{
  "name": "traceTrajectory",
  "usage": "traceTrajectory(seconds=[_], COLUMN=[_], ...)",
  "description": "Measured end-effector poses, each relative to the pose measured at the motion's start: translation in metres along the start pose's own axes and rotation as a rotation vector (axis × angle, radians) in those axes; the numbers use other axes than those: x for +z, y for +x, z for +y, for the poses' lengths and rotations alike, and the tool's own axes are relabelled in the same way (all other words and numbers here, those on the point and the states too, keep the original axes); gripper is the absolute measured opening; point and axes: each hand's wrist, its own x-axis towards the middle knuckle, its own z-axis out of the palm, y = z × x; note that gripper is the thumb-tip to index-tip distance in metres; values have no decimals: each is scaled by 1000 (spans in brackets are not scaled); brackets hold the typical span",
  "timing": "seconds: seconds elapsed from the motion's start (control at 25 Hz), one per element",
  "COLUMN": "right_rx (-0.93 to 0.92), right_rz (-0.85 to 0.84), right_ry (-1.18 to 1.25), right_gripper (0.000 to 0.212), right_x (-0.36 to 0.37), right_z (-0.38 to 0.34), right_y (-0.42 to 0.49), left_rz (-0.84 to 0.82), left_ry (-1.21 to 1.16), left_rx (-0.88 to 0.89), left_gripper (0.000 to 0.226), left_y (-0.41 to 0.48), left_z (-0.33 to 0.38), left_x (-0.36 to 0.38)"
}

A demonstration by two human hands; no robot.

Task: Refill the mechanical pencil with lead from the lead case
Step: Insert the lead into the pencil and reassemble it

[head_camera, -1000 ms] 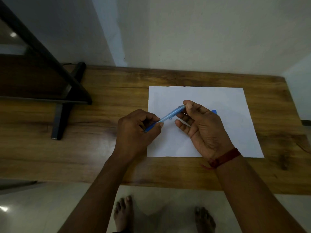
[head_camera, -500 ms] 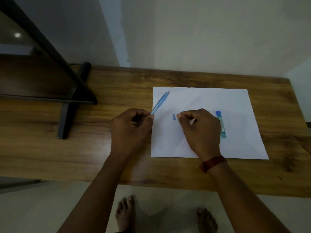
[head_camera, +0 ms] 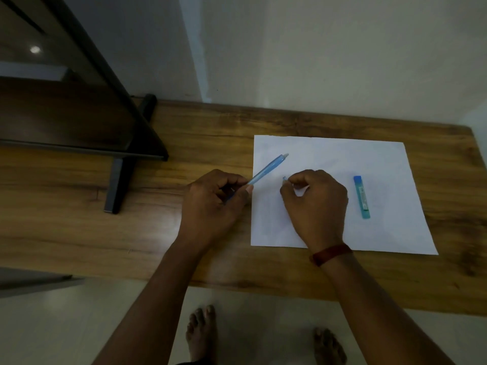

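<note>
Two hands over a wooden table, a pencil in the left and a tiny part in the right.

At the far left a dark stand rested on the wooden table. The left hand had its fingers curled round the lower end of the blue mechanical pencil, which slanted up and to the right so that its pale upper end lay over the left edge of a white sheet of paper. The right hand sat knuckles-up on the sheet, fingers curled, with thumb and forefinger pinching a small blue piece; what the piece was could not be told. A dark red wristband circled that wrist. The lead case, blue-capped, lay flat on the paper just right of the right hand, untouched.
</note>
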Motion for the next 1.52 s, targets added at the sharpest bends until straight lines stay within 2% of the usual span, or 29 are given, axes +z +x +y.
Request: traceTrajectory(seconds=[0.08,0.16,0.2,0.32,0.56,1.0,1.52], right_rx=[204,464,538,566,575,589,617], right_rz=[5,-8,-17,-117,-235,-225,-229], right_ry=[288,614,735,925,1194,1284,1229], right_gripper=[9,10,14,25,26,12,26], right_x=[-6,-17,-24,-42,-65,-85,-99], right_z=[-1,0,3,12,36,61,83], right_y=[7,14,16,19,19,21,22], left_rz=[7,2,-10,-47,-120,-143,-147], left_ry=[1,-18,-22,-14,35,60,39], left_rx=[5,26,39,81,144,172,172], left_gripper=[16,15,14,14,14,15,17], left_y=[3,4,4,2,1,2,3], left_z=[1,5,7,16,31,53,68], left_x=[1,4,6,16,36,61,85])
